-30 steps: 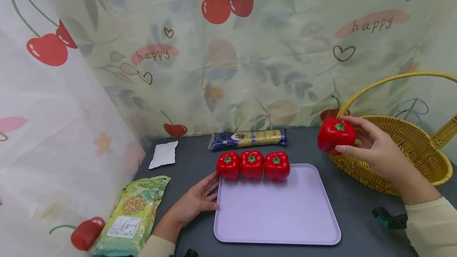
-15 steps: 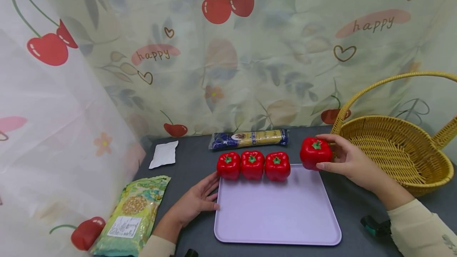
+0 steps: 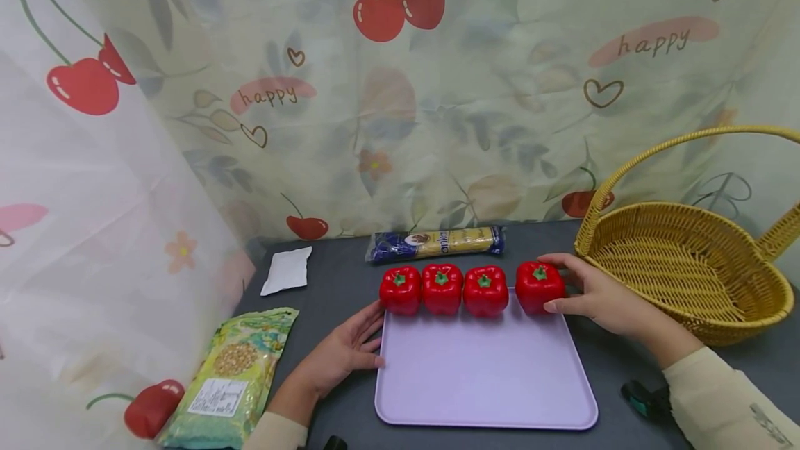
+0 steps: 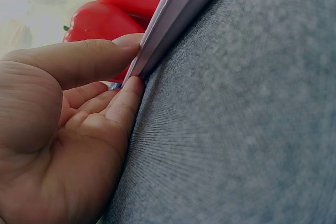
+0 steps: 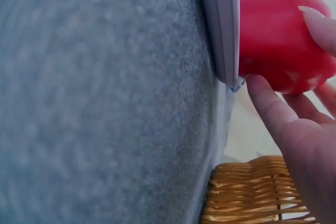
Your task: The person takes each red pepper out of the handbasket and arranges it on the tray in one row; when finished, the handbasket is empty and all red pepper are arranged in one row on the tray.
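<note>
A red bell pepper [image 3: 539, 287] with a green stem sits at the back right corner of the lilac tray [image 3: 487, 373]. My right hand [image 3: 596, 297] grips it from the right, thumb in front and fingers behind. In the right wrist view, the pepper [image 5: 283, 35] stands right at the tray rim [image 5: 226, 30]. Along the tray's back edge three more red bell peppers [image 3: 442, 289] stand side by side, a small gap left of the held one. My left hand [image 3: 342, 347] rests against the tray's left edge, fingers extended; its thumb [image 4: 89, 59] touches the rim.
A yellow wicker basket [image 3: 681, 276] with a tall handle stands at the right. Behind the tray lies a packet of pasta [image 3: 437, 243]. A white packet [image 3: 286, 271] and a bag of grain [image 3: 231, 373] lie at the left on the dark tabletop [image 3: 344, 283].
My right hand has carried the red bell pepper from over the basket's left rim leftward and down to the tray's back right corner. My left hand and the other peppers have stayed put.
</note>
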Tool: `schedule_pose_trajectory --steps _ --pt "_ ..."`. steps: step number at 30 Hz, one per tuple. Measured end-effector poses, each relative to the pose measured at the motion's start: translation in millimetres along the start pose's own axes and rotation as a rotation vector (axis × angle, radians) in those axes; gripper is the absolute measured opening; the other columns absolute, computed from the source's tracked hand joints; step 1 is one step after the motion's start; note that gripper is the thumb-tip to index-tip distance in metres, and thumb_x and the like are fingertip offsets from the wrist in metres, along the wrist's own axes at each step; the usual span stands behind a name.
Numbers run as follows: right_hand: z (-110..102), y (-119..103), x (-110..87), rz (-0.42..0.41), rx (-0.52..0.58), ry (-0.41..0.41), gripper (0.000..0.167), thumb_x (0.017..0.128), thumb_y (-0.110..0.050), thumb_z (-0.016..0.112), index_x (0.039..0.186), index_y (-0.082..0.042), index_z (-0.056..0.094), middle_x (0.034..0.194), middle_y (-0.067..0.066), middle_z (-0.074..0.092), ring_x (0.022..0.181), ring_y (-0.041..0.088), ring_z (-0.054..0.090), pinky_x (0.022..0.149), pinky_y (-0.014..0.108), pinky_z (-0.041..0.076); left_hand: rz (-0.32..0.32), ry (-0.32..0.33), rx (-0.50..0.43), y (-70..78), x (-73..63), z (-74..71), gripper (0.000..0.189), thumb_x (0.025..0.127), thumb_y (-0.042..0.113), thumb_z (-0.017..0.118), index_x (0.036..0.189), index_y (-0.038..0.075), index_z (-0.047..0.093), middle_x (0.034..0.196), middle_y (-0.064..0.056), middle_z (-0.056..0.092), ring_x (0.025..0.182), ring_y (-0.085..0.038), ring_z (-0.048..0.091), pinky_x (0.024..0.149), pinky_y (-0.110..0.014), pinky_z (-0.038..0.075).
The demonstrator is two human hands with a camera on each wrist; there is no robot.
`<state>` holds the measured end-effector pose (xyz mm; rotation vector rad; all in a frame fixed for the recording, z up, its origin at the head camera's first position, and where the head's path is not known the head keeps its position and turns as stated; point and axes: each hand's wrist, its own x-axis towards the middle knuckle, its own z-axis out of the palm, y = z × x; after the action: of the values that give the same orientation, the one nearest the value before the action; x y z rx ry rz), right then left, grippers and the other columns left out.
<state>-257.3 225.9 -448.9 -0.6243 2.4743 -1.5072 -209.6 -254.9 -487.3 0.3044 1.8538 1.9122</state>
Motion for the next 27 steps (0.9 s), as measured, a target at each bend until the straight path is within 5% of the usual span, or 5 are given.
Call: schedule_pose_trajectory --steps 27 --pt "6.1 -3.3 3.5 -0.004 0.023 -0.021 0.088 0.094 -0.018 0.088 0.165 -0.005 0.037 0.162 0.026 0.042 0.144 0.056 0.043 0.103 0.060 0.057 0.003 -0.004 0.000 -0.4 3.4 -0.2 0.106 0.089 -0.018 0.078 0.173 0.001 0.018 0.179 -0.017 0.017 0.163 -0.036 0.017 0.119 -0.039 0.040"
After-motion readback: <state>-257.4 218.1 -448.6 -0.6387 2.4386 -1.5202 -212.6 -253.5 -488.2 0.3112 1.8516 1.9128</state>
